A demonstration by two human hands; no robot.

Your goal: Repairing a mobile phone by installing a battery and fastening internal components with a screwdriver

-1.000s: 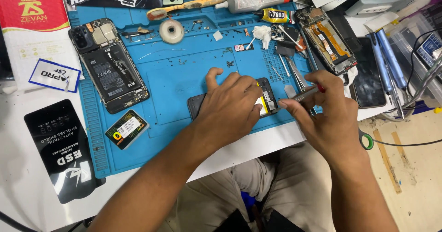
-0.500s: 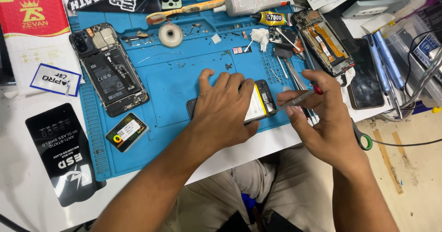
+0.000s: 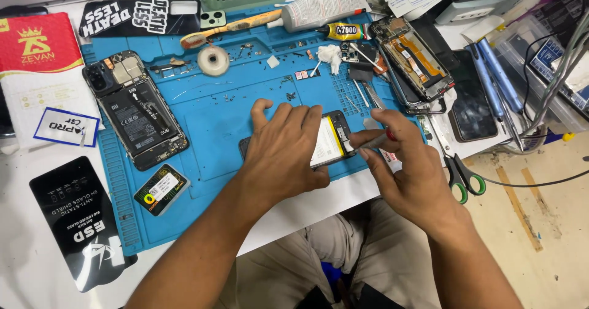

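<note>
Lying at the far left of the white table (image 3: 18, 247), a black screen-protector package (image 3: 80, 220) rests below a red package (image 3: 38, 42) and a white one with a blue-framed label (image 3: 65, 127). Next comes the blue repair mat (image 3: 215, 125). On its left part an opened phone (image 3: 136, 108) lies with its back removed and its black battery showing, and a small black and yellow box (image 3: 161, 188) sits just below it. Higher on the mat there are a roll of tape (image 3: 213, 60), a toothbrush (image 3: 230, 28) and a tube of glue (image 3: 340, 31).

In the middle of the mat the left hand (image 3: 288, 152) lies palm down with the fingers spread, pressing flat on a second opened phone (image 3: 328, 142), so most of this phone is hidden; only its right part with a white and yellow battery shows. The right hand (image 3: 408, 174) is closed around a thin metal tool with a red end (image 3: 373, 141), held between thumb and fingers, and the tip of the tool touches the right edge of that phone.

To the right, a phone frame with an orange flex cable (image 3: 412, 57) lies at the mat's corner, a dark phone screen (image 3: 471, 106) is beside it, and green-handled scissors (image 3: 461, 175) rest near the table edge.
</note>
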